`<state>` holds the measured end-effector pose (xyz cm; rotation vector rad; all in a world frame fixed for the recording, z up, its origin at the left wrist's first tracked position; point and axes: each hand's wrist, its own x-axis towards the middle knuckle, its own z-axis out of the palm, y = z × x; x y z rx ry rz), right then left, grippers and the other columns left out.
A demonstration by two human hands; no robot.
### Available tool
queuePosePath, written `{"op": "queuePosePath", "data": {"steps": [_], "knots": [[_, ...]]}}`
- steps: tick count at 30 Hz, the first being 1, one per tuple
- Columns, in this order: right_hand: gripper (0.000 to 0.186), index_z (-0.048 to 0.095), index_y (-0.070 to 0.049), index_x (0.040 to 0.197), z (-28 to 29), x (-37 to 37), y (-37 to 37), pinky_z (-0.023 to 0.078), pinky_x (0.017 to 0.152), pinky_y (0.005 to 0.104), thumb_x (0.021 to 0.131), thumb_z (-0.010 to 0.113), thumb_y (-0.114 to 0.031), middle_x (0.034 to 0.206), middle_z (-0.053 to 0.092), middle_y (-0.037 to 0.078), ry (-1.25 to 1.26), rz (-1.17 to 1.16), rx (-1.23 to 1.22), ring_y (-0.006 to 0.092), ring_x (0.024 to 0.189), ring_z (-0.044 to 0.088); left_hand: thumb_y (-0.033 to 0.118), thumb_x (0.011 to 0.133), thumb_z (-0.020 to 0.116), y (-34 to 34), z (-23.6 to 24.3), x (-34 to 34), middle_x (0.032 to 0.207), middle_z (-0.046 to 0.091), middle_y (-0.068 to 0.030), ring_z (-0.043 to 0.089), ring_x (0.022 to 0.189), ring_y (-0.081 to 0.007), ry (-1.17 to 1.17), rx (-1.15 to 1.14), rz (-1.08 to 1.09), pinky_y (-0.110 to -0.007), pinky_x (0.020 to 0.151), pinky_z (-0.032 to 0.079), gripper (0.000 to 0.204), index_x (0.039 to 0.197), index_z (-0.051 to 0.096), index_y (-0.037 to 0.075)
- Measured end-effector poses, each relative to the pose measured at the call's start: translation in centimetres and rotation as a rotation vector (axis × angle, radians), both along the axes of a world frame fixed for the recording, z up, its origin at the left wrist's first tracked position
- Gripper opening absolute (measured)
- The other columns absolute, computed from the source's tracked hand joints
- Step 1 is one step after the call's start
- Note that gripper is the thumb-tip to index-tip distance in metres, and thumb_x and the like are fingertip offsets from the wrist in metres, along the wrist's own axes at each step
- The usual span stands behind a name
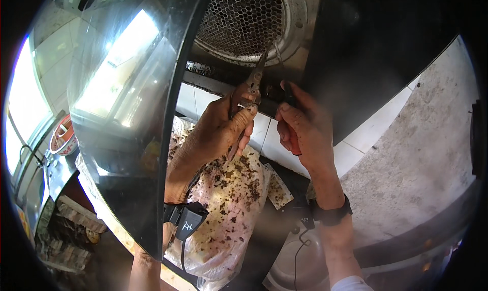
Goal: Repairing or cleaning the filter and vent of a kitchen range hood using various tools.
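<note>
My left hand [218, 121] is closed around a pair of worn pliers [254, 83]. Their jaws point up at the lower rim of a round, greasy honeycomb grille [241, 22] in a range hood. To its right, my right hand [310, 126] is closed on a tool with a black and red handle [294, 141], mostly hidden by the fingers, so its kind cannot be made out. A thin wire-like piece [278, 52] shows at the grille's edge, above the hands. Brown grime marks the fingers of both hands.
A raised dark glass panel [132, 88] stands close on the left; another dark panel [376, 42] is at the upper right. Below my hands lies a plastic sheet [229, 204] scattered with brown flakes. A bowl [64, 136] sits far left, a metal basin [300, 258] lower right.
</note>
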<state>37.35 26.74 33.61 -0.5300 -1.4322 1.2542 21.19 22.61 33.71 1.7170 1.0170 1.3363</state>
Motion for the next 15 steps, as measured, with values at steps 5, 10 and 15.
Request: {"op": "queuePosePath", "data": {"steps": [5,10,15], "knots": [[0.042,0.045,0.005,0.121,-0.7,1.0,0.6,0.029,0.032,0.0201,0.082,0.055,-0.008,0.058,0.053,0.004,-0.079,-0.076,0.017,0.0053,0.038,0.041,0.016,0.092,0.040,1.1,-0.6,0.6,0.061,0.047,-0.0018,0.047,0.044,-0.0089,0.000,-0.013,-0.044,-0.023,0.039,0.040,0.032,0.120,0.036,-0.001],[0.042,0.047,0.006,0.119,-1.1,1.0,-0.1,0.032,0.035,0.0203,0.081,0.057,-0.009,0.060,0.055,0.004,-0.125,-0.056,0.046,0.0065,0.042,0.045,0.014,0.092,0.041,0.1,-1.9,-0.3,0.062,0.047,-0.0015,0.047,0.044,-0.0086,0.026,0.007,-0.013,-0.022,0.041,0.038,0.031,0.119,0.038,-0.001],[0.040,0.048,0.005,0.117,-2.0,0.7,-0.5,0.037,0.040,0.0217,0.080,0.056,-0.007,0.062,0.054,0.003,-0.265,-0.084,0.024,0.0067,0.044,0.046,0.011,0.091,0.040,-0.8,-2.7,-1.3,0.061,0.047,-0.0017,0.046,0.045,-0.0078,0.020,-0.101,0.038,-0.021,0.042,0.037,0.027,0.115,0.039,-0.001]]}}
